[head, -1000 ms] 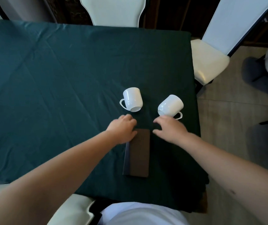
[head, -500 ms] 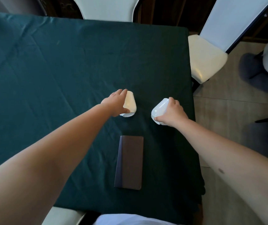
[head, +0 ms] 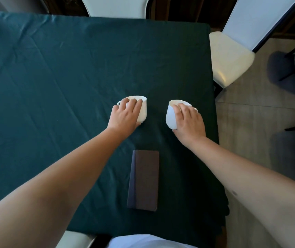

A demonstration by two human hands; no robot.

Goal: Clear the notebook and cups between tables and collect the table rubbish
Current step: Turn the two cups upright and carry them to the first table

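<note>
On the dark green tablecloth (head: 53,77), the left hand (head: 125,115) and right hand (head: 189,122) each clasp 1 of 2 white ceramic cups (head: 142,109), near the brown rectangular notebook (head: 144,179). Lift both level.

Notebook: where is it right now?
Head view: the notebook lies flat and untouched on the green tablecloth, near the table's front edge, between the two forearms and nearer the camera than both white cups.
</note>
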